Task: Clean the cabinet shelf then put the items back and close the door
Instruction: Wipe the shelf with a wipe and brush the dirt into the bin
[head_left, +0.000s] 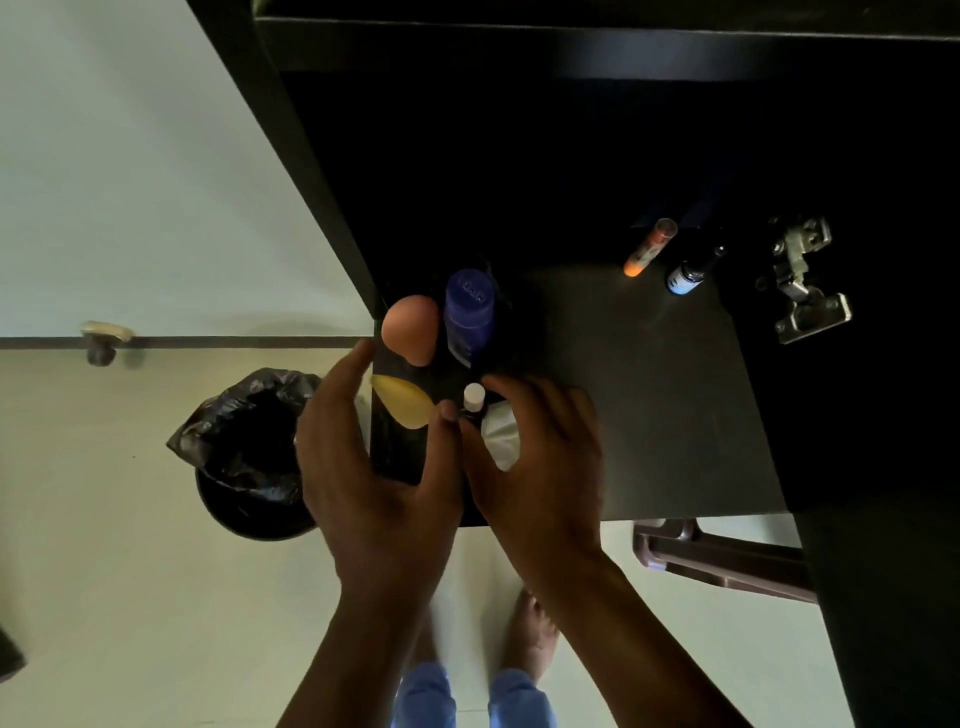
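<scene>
Dark cabinet shelf (649, 395) fills the upper right, a metal hinge (802, 280) on its side wall. Left of the hinge lie an orange tube (649, 248) and a small dropper bottle (688, 273); label text is unreadable. Farther left, a blue bottle (467, 317) with blurred cap lettering touches a pink sponge (410, 328). Below it, the left hand (374, 467) grips a dark box (397, 447) bearing a yellow sponge (402, 408). The right hand (540, 457) curls around a white-capped bottle (474, 400) and white packet (501, 434). A bin (249, 457) with a black liner stands on the floor.

Two sponges (410, 327), four bottles (467, 317), one bin (249, 457).
</scene>
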